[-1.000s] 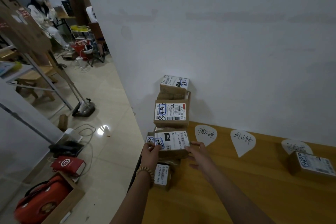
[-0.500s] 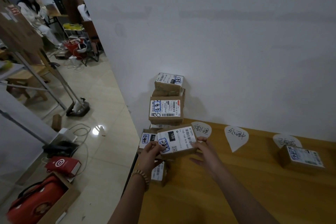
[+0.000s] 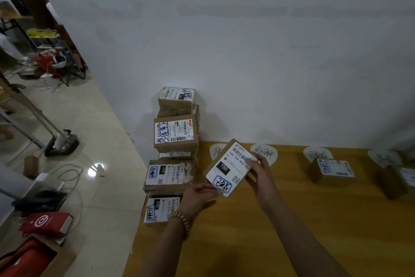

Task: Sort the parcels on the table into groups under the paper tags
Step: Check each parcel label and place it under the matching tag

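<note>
A small cardboard parcel with a white label marked 150 (image 3: 229, 167) is lifted and tilted above the yellow table (image 3: 258, 243). My right hand (image 3: 260, 175) grips its right side and my left hand (image 3: 197, 193) pinches its lower left corner. Behind it, a stack of labelled parcels (image 3: 176, 135) leans against the wall at the table's left end. Several white paper tags lie along the wall: one half hidden by the parcel (image 3: 216, 151), a second (image 3: 266, 153), a third (image 3: 317, 153) with a parcel (image 3: 332, 170) below it, and a fourth (image 3: 381, 157).
Another parcel (image 3: 397, 180) sits at the far right edge. The table's left edge drops to a tiled floor with cables, a red bag (image 3: 45, 224) and a stand base (image 3: 61, 144). The white wall runs directly behind the tags.
Both hands have lifted the 150 parcel off the pile and carried it right, turning it so the label faces me; it now covers part of the first tag.
</note>
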